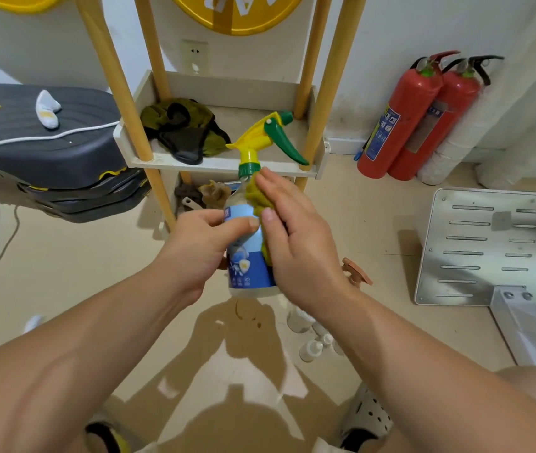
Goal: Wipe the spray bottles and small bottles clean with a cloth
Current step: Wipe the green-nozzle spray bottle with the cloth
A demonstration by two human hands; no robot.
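Wiping the spray bottle (248, 253), held upright in mid-air in front of the shelf (214, 163).
My left hand (199, 253) is wrapped round the labelled body, thumb across the front. My right hand (297, 240) lies flat, fingers straight, pressing the olive cloth (257, 198) against the shoulder under the trigger head. I judge the bottle to be light, thin plastic with a glossy label, so slippery and easy to squash. I'd grip mid-body, never the trigger. The small bottles (312, 349) stand on the floor below.
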